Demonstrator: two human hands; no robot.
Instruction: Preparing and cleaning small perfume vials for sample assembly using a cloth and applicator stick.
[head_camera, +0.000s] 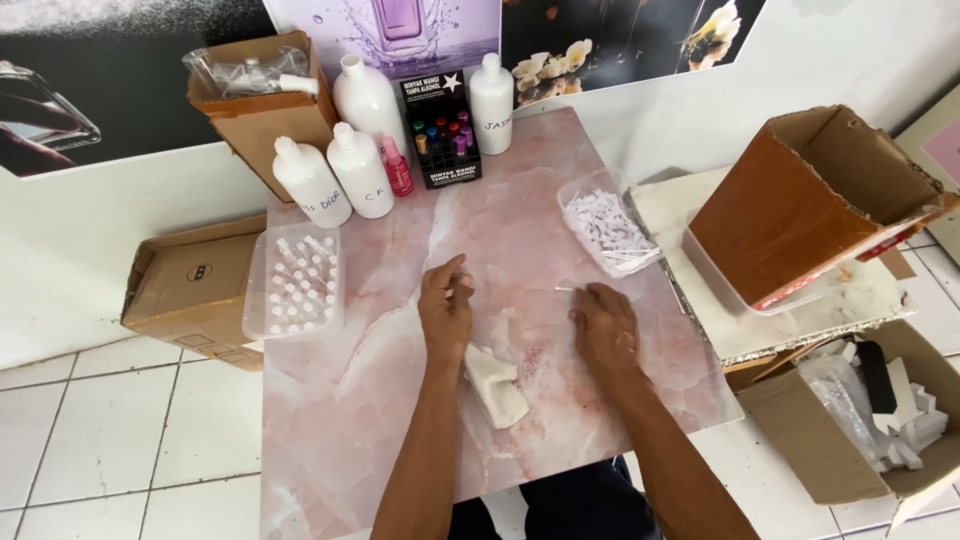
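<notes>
Small white vial (460, 291) pinched at fingertips of left hand (445, 310), low over pink marbled desk (360, 400); thin white stick (566, 289) pinched by right hand (604, 325), tip toward vial. Best kept steady, wrists braced on desk, cloth (495, 385) within reach.

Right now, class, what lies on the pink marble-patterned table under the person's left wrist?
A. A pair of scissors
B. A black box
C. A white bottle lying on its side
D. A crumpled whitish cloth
D: a crumpled whitish cloth lies on the table just under the left hand and wrist, while the white bottles stand upright at the far edge.
</notes>
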